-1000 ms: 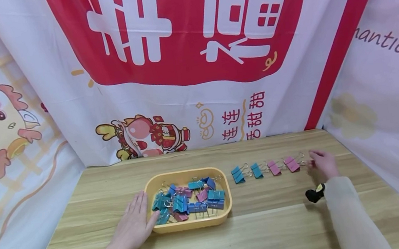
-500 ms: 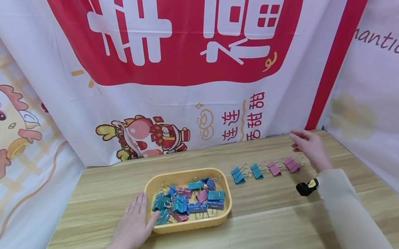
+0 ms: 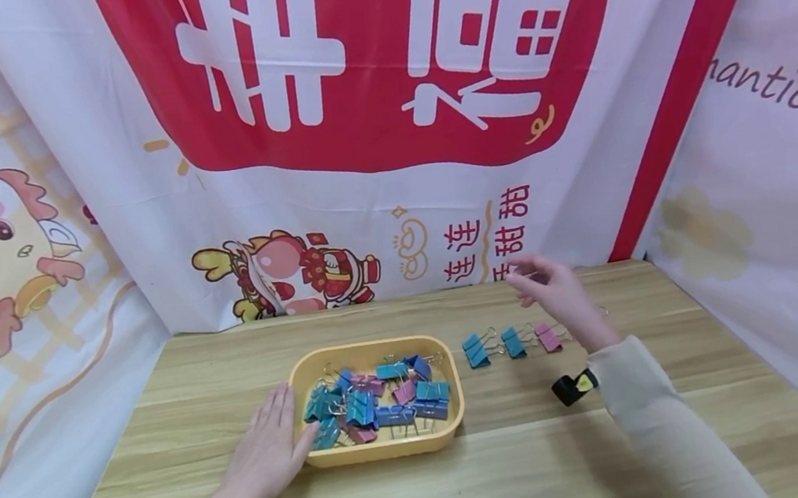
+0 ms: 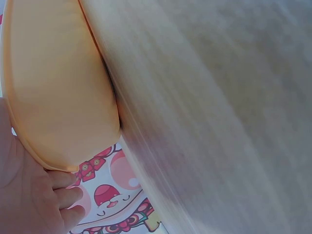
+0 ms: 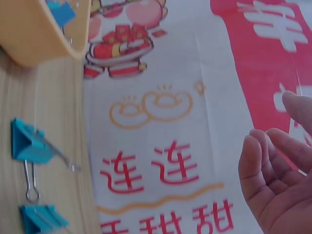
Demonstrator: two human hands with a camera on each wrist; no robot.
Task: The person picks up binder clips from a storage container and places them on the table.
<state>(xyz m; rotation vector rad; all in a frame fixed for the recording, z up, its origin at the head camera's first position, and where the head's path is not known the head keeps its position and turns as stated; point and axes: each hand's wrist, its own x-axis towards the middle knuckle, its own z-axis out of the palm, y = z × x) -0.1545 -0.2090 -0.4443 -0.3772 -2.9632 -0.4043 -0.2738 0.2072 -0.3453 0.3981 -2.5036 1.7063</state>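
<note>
A yellow plastic basket (image 3: 383,450) holds a jumble of teal, blue and pink binder clips (image 3: 394,414). My left hand (image 3: 263,452) rests along its left side, fingers straight, thumb at the rim. In the left wrist view its fingers (image 4: 68,197) lie against the basket's outer wall (image 4: 58,92). My right hand (image 3: 556,295) hovers over the row of clips, fingers loosely bent and holding nothing. To its left lie two teal binder clips (image 3: 476,351) and a pink binder clip (image 3: 548,337). The second pink clip is hidden behind this hand, apart from a wire handle.
The wooden table (image 3: 475,483) meets a printed cloth backdrop (image 3: 382,234) at its rear edge. Cloth walls also stand on the left and right sides. A black wrist camera (image 3: 574,386) juts out from my right wrist.
My right hand has left the rightmost pink clip, lifted, and moved left above the row. My left hand and the basket have stayed in place.
</note>
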